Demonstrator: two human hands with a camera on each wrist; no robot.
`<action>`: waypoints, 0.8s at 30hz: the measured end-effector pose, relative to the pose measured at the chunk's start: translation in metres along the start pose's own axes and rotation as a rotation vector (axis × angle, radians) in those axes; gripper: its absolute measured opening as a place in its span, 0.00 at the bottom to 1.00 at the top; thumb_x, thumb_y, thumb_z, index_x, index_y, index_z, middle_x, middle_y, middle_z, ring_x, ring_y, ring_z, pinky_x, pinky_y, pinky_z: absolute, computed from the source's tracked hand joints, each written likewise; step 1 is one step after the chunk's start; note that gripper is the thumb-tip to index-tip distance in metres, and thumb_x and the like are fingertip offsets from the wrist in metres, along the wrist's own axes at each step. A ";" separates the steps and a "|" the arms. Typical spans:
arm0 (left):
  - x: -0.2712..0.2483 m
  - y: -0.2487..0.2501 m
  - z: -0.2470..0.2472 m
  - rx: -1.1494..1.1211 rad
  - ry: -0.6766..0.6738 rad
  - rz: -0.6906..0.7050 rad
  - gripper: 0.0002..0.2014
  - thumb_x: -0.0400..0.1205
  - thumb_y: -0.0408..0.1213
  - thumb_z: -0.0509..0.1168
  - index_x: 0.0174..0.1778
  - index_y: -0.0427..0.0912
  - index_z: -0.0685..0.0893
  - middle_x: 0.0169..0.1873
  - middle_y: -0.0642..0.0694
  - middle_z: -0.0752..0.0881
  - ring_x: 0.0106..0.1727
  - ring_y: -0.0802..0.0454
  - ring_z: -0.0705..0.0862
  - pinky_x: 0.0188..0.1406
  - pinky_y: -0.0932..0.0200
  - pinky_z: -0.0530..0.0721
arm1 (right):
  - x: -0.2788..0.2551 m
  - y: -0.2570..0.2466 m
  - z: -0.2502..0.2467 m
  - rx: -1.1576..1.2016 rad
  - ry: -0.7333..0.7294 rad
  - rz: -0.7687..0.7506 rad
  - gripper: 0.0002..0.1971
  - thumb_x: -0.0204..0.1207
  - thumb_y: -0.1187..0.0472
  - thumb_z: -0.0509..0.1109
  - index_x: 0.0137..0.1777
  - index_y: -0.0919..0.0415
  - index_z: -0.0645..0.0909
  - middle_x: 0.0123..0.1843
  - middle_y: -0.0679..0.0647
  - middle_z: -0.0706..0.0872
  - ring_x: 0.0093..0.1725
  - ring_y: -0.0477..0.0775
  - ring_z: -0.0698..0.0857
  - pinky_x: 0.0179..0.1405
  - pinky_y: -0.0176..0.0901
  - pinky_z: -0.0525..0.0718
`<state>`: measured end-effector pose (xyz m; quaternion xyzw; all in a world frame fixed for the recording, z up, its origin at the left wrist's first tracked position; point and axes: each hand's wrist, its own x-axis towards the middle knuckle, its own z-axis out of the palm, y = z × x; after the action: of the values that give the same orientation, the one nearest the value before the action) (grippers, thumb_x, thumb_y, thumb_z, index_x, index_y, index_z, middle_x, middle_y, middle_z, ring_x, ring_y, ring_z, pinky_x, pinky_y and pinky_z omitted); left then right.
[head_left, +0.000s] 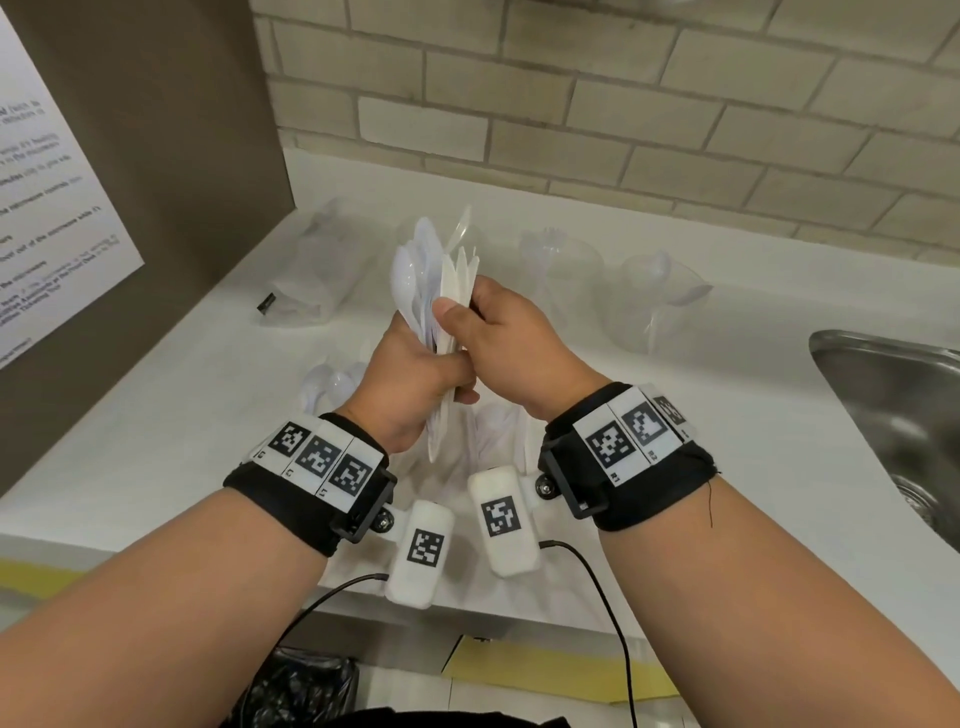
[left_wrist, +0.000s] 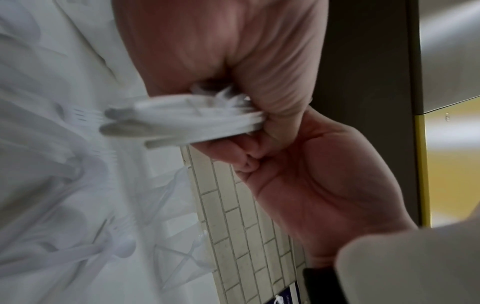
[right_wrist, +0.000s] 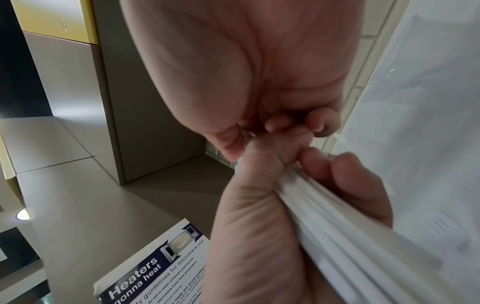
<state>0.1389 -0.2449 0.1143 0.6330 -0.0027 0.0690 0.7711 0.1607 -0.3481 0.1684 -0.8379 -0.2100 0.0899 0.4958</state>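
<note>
While the cutlery bundle (head_left: 449, 280) stands nearly upright above the worktop (head_left: 208, 415), the left hand (head_left: 410, 384) wraps its grip round the handles low down. The right hand (head_left: 514, 343) pinches the bundle higher up between thumb and fingers, touching the left; the pieces are probably spoons and knives, blurred in the wrist views. Beneath lies loose cutlery (head_left: 332, 376).

We face a far wall of pale brick-shaped tiles (head_left: 623, 104) above a white countertop (head_left: 156, 415). On the left stands a grey-brown cabinet panel (head_left: 182, 130) bearing a printed microwave notice (head_left: 52, 208). A stainless steel sink (head_left: 893, 395) sits in the counter on the right. A yellow strip (head_left: 545, 673) runs below the near edge.
</note>
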 end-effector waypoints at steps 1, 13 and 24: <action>-0.001 0.001 -0.001 -0.006 -0.015 -0.004 0.24 0.67 0.19 0.66 0.58 0.40 0.83 0.30 0.48 0.85 0.31 0.53 0.84 0.23 0.60 0.80 | 0.002 0.001 0.000 0.028 -0.001 0.008 0.15 0.84 0.54 0.60 0.57 0.67 0.78 0.48 0.66 0.88 0.44 0.67 0.88 0.43 0.61 0.89; -0.007 -0.002 -0.013 -0.166 -0.081 -0.106 0.20 0.76 0.50 0.61 0.59 0.43 0.80 0.32 0.52 0.89 0.33 0.55 0.85 0.34 0.59 0.88 | 0.013 0.008 0.002 0.302 0.042 0.105 0.09 0.85 0.59 0.60 0.53 0.61 0.80 0.41 0.52 0.85 0.39 0.51 0.83 0.42 0.45 0.80; -0.003 -0.005 -0.033 -0.258 -0.031 -0.149 0.18 0.84 0.43 0.58 0.61 0.36 0.84 0.53 0.34 0.88 0.53 0.41 0.89 0.55 0.48 0.87 | 0.029 0.010 0.002 0.622 -0.009 0.190 0.07 0.88 0.63 0.55 0.55 0.64 0.74 0.36 0.59 0.85 0.34 0.59 0.87 0.31 0.49 0.80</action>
<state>0.1340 -0.2137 0.1024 0.5281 0.0234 0.0009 0.8488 0.1884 -0.3376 0.1604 -0.6618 -0.0955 0.1994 0.7163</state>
